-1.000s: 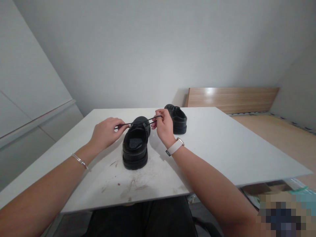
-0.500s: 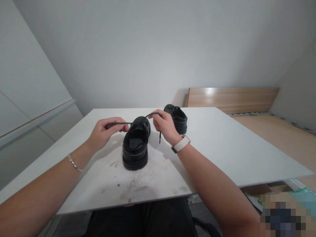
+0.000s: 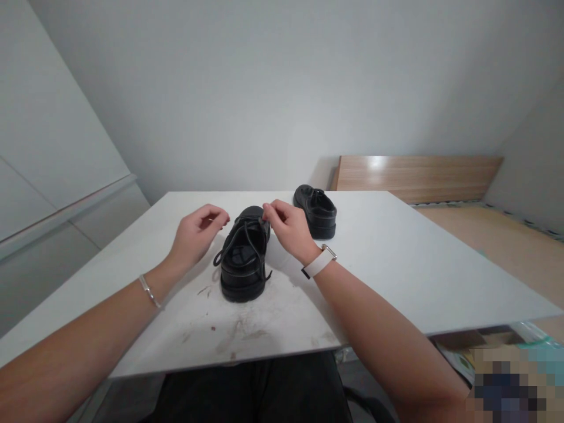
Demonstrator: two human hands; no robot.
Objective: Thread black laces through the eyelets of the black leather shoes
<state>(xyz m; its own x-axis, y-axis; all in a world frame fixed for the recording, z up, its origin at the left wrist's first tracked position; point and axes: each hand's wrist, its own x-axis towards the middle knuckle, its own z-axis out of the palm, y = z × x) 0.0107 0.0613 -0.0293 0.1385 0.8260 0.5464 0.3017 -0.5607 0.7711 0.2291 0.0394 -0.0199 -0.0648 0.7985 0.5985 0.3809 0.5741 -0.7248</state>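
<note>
A black lace-up shoe (image 3: 243,276) stands on the white table, heel toward me and toe pointing away. Its black shoelace (image 3: 253,242) is tied in a bow, with loops and ends draped over the opening and down both sides. My left hand (image 3: 196,232) hovers left of the shoe, fingers curled and thumb tip close to the index, with no lace visible in it. At the shoe's right upper edge, my right hand (image 3: 288,226) is closed in a pinch; whatever is between its fingertips is too small to make out.
A second black shoe (image 3: 319,214) stands farther back, right of my right hand. Brown dirt marks (image 3: 249,332) and crumbs lie near the front edge of the white table (image 3: 396,264). Behind at the right is a wooden headboard (image 3: 418,176).
My left hand has let go of the stretched lace, and the lace now drapes over the shoe's opening. My right hand has also released its lace strand and sits closer against the shoe.
</note>
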